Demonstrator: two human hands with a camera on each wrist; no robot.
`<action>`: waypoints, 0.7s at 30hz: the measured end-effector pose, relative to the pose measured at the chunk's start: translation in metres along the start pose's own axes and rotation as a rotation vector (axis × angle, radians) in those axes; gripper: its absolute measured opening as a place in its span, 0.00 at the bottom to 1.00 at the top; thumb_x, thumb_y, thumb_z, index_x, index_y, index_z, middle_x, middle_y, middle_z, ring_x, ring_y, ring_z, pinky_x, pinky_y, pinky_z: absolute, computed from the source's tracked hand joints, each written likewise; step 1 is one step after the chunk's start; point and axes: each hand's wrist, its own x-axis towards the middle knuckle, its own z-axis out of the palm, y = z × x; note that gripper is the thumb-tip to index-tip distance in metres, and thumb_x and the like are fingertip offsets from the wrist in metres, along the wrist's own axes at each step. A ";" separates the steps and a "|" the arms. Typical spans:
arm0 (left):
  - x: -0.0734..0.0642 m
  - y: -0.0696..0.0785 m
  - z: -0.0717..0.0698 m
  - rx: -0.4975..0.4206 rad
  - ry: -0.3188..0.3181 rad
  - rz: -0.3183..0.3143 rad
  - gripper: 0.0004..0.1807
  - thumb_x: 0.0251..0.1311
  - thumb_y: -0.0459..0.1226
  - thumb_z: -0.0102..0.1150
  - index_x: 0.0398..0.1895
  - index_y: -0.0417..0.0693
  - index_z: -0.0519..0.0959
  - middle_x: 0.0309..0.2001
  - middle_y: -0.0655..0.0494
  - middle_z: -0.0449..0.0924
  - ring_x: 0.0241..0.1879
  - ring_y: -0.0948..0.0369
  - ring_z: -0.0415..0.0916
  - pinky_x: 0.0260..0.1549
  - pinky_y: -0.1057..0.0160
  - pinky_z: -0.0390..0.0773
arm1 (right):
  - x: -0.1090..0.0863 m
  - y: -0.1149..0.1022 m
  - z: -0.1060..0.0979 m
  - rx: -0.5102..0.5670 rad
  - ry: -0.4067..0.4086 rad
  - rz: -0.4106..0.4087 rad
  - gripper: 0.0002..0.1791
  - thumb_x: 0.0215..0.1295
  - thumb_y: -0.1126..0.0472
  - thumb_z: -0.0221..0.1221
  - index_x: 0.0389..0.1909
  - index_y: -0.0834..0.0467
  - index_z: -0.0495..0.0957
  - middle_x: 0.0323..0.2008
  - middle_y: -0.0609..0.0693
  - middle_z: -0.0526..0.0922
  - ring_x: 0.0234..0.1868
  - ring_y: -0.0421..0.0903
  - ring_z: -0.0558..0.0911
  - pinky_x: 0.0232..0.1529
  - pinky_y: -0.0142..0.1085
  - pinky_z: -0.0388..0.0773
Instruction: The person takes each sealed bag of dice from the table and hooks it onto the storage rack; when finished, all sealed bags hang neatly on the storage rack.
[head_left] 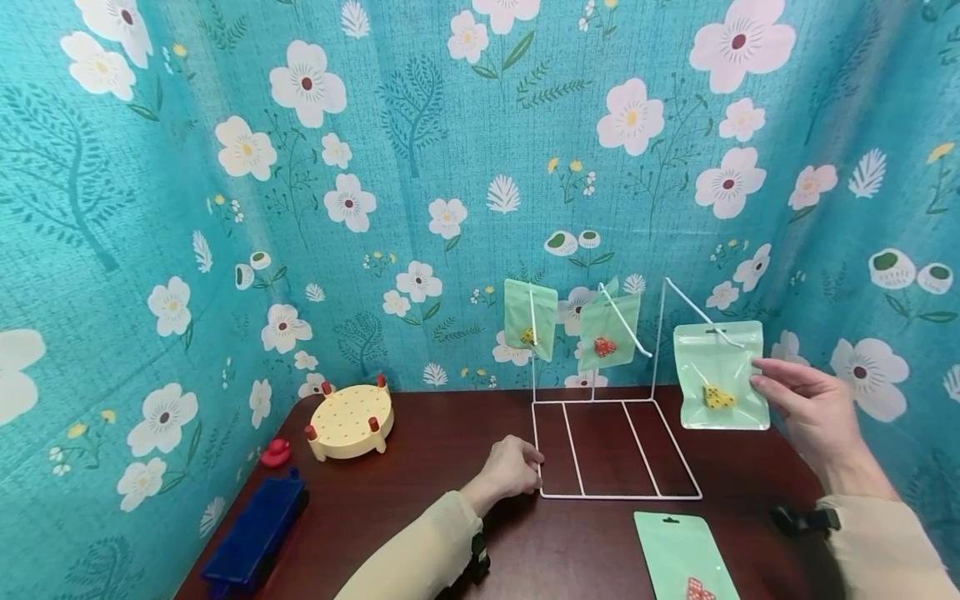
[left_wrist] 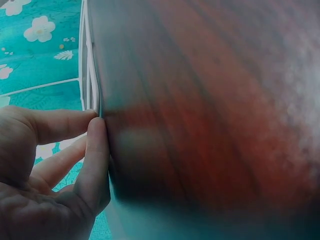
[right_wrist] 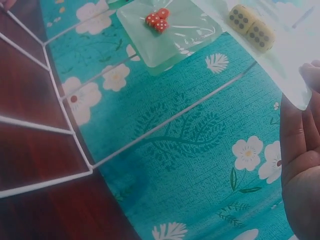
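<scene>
A white wire display rack (head_left: pixel 621 497) with hooks stands on the table. My left hand (head_left: pixel 510 467) pinches the left wire of its base; the left wrist view shows thumb and finger meeting at that wire (left_wrist: pixel 93 95). At the right hook, my right hand (head_left: pixel 813 408) pinches the right edge of a green zip bag (head_left: pixel 693 362) holding yellow dice (head_left: pixel 717 397). The hook's end shows near this bag's top slot. A bag with red dice (head_left: pixel 604 347) hangs on the middle hook, and one with yellow dice (head_left: pixel 517 308) on the left hook.
Another green bag (head_left: pixel 675 546) with red dice lies on the table in front of the rack. To the left are a round cream pegged stand (head_left: pixel 351 421), a red rubber duck (head_left: pixel 276 452) and a blue object (head_left: pixel 255 533). A flowered teal curtain (head_left: pixel 465 125) surrounds the table.
</scene>
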 end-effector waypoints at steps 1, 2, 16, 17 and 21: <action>0.000 0.000 0.000 0.000 -0.001 0.000 0.16 0.50 0.24 0.78 0.45 0.38 0.93 0.29 0.58 0.86 0.21 0.67 0.81 0.25 0.68 0.83 | 0.001 0.000 0.001 0.004 0.004 -0.002 0.19 0.79 0.75 0.62 0.65 0.61 0.89 0.48 0.38 0.95 0.48 0.33 0.90 0.47 0.22 0.88; 0.000 0.000 0.000 0.001 -0.001 0.002 0.16 0.50 0.24 0.78 0.45 0.38 0.93 0.29 0.58 0.86 0.22 0.67 0.81 0.25 0.68 0.82 | 0.003 0.001 0.002 0.011 0.007 -0.002 0.19 0.79 0.75 0.62 0.65 0.61 0.89 0.48 0.38 0.95 0.48 0.33 0.90 0.47 0.22 0.88; 0.002 -0.006 0.001 0.008 0.011 0.059 0.15 0.47 0.25 0.76 0.42 0.40 0.93 0.27 0.61 0.85 0.18 0.69 0.81 0.23 0.69 0.84 | 0.023 0.014 0.014 0.116 0.012 -0.026 0.20 0.76 0.79 0.62 0.61 0.62 0.91 0.44 0.42 0.98 0.41 0.36 0.93 0.42 0.25 0.89; 0.002 -0.006 0.001 0.005 0.008 0.054 0.15 0.48 0.25 0.76 0.42 0.40 0.93 0.27 0.60 0.85 0.18 0.69 0.81 0.23 0.69 0.84 | 0.025 0.015 0.014 0.108 0.020 -0.015 0.19 0.76 0.77 0.64 0.62 0.62 0.91 0.44 0.42 0.98 0.41 0.36 0.93 0.42 0.25 0.89; 0.000 0.000 -0.001 -0.027 -0.012 0.008 0.16 0.49 0.22 0.75 0.44 0.36 0.93 0.29 0.57 0.86 0.19 0.67 0.83 0.24 0.67 0.85 | 0.030 0.014 0.011 0.072 0.048 0.049 0.18 0.76 0.70 0.69 0.63 0.58 0.91 0.45 0.38 0.97 0.44 0.35 0.91 0.44 0.24 0.89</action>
